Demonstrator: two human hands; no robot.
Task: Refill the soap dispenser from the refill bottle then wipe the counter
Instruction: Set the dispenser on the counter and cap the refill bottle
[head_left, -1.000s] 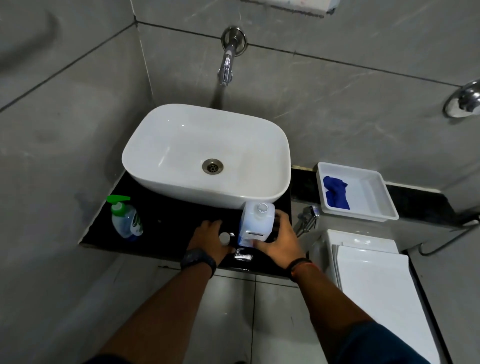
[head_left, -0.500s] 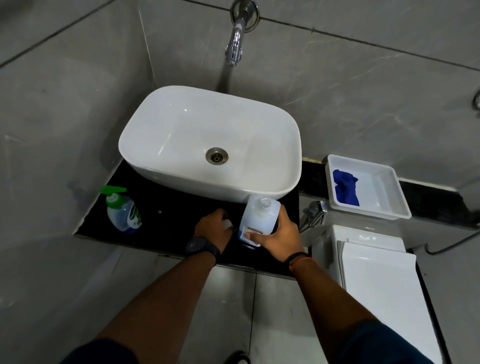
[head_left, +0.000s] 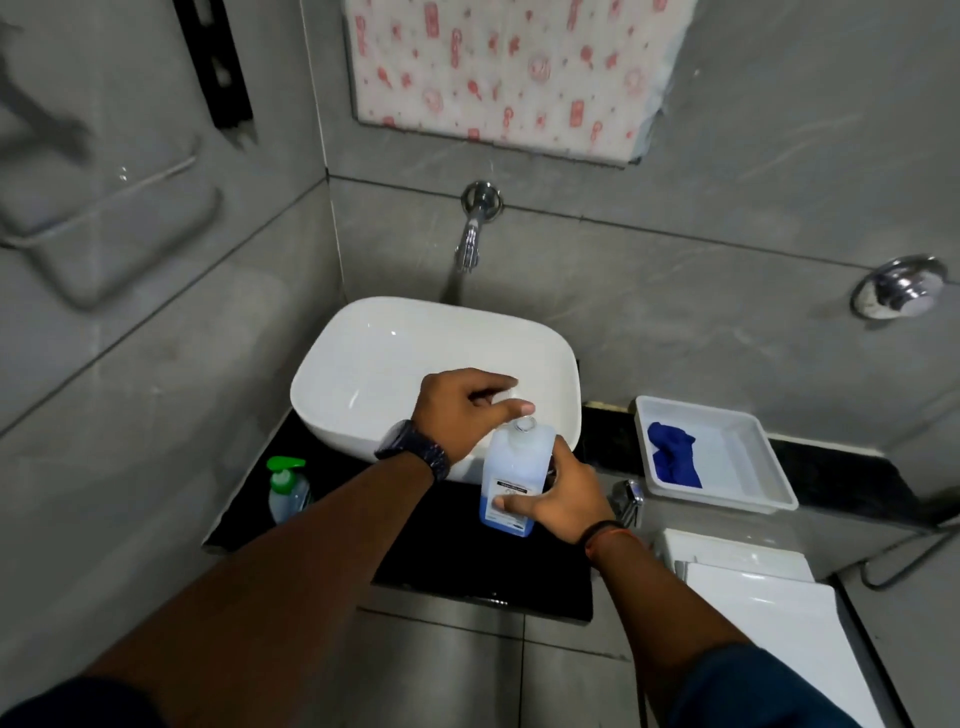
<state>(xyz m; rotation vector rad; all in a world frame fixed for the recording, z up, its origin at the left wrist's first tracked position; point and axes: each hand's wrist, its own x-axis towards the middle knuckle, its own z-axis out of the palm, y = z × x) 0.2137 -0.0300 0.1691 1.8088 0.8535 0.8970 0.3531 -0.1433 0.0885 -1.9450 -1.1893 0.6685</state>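
My right hand (head_left: 563, 501) grips the refill bottle (head_left: 514, 467), a translucent white bottle with a little blue liquid at its bottom, held upright over the black counter (head_left: 467, 564) in front of the sink (head_left: 363, 358). Just above the bottle's mouth, the fingers of my left hand (head_left: 460, 413) pinch a small white cap (head_left: 506, 401). The soap dispenser (head_left: 287, 491), clear with a green pump, stands at the counter's left end, apart from both hands. A blue cloth (head_left: 672, 457) lies in a white tray (head_left: 774, 499) to the right.
A chrome tap (head_left: 471, 244) juts from the wall above the white sink. To the right of the counter there is a chrome spray head (head_left: 628, 499) and below it a white toilet tank (head_left: 753, 582). A patterned sheet (head_left: 509, 67) hangs on the wall.
My left hand has risen from the counter, where it picked up the small white cap, to the bottle's mouth. My right hand has kept its grip on the bottle. The view tilted up.
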